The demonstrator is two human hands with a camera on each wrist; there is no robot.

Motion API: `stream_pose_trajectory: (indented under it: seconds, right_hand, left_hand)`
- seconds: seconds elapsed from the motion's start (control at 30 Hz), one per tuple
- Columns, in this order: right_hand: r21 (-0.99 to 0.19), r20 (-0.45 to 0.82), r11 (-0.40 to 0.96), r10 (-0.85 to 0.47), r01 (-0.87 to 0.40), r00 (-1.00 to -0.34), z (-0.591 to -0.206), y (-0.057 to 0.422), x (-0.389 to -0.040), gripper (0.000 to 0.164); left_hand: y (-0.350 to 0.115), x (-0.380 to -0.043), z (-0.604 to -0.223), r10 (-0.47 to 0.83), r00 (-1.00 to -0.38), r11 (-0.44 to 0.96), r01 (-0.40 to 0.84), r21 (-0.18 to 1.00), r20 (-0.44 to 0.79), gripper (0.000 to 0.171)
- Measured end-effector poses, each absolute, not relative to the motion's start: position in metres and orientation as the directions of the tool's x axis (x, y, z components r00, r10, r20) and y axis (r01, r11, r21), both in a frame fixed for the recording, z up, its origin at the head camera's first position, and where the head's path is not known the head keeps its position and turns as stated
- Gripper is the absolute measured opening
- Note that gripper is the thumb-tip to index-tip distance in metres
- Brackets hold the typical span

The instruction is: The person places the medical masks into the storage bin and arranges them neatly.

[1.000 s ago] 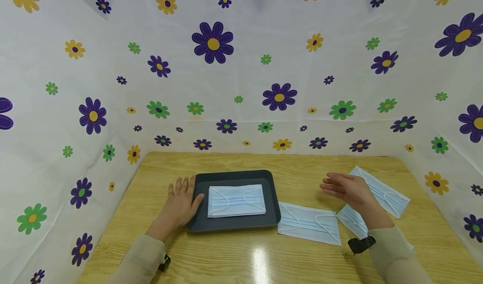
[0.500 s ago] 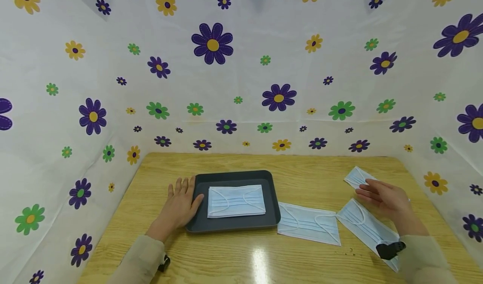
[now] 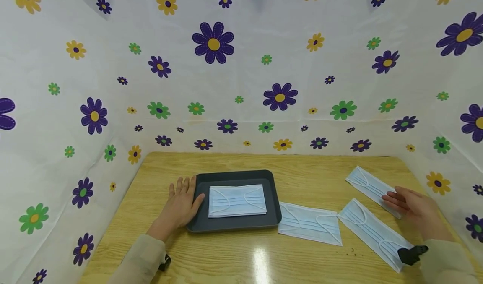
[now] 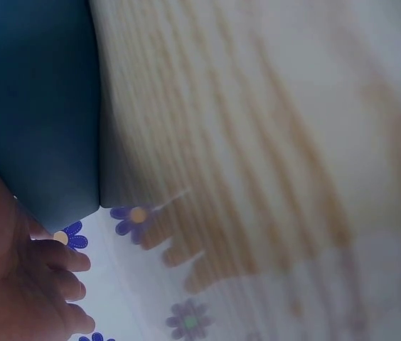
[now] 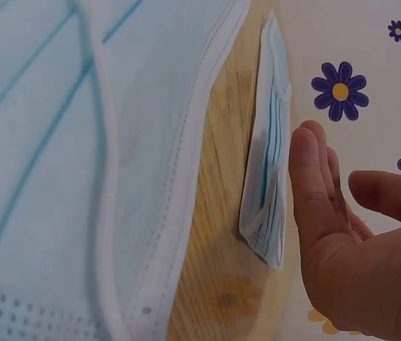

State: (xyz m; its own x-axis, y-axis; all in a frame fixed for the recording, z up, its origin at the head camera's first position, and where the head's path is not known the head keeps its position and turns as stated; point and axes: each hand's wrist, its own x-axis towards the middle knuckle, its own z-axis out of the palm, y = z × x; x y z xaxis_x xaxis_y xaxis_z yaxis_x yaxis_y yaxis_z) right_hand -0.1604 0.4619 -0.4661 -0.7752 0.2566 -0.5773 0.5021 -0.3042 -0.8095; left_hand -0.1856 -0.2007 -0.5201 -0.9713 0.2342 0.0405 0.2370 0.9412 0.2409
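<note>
My left hand [image 3: 179, 206] rests at the left side of a dark grey tray [image 3: 237, 224], its thumb over the rim and its fingers extended. Inside the tray lies a neat stack of pale blue face masks [image 3: 237, 200]. My right hand [image 3: 416, 210] hovers at the right, near the right end of the far mask [image 3: 367, 185], with fingers fairly straight and nothing held. Closer in, a slanted mask [image 3: 371, 231] passes beside my right wrist. Another mask [image 3: 310, 224] lies flat next to the tray. The right wrist view shows the thumb apart from the fingers.
All this lies on a wood-grain table [image 3: 298, 179]. A white flowered cloth [image 3: 241, 74] walls in its back and both sides. Small dark specks [image 3: 353, 251] dot the wood in front of the masks.
My right hand has moved rightward across the masks, uncovering the slanted near mask and most of the far one. My left hand and the tray stay put.
</note>
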Motion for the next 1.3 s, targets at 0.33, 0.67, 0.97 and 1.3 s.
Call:
stream_pose_trajectory:
  seconds: [0.33,0.67,0.97,1.3]
  right_hand:
    - [-0.795,-0.606,-0.291,0.330,0.533,-0.724,-0.476,0.485,-0.161,0.047]
    - [-0.793,-0.609,-0.279,0.339,0.541,-0.717,-0.487,0.492,-0.165,0.066]
    - [-0.800,-0.598,-0.231,0.376,0.553,-0.708,-0.489,0.491,-0.168,0.075]
    - [-0.814,-0.570,-0.183,0.436,0.551,-0.697,-0.491,0.487,-0.168,0.010]
  left_hand:
    - [-0.200,-0.184,-0.516,0.240,-0.970,0.941,0.243,0.234,0.043,0.074]
    - [-0.200,-0.184,-0.515,0.239,-0.970,0.941,0.244,0.233,0.050,0.074]
    - [-0.200,-0.185,-0.517,0.235,-0.971,0.944,0.237,0.231,0.038,0.075]
    - [-0.200,-0.184,-0.517,0.234,-0.972,0.945,0.235,0.229,0.032,0.075]
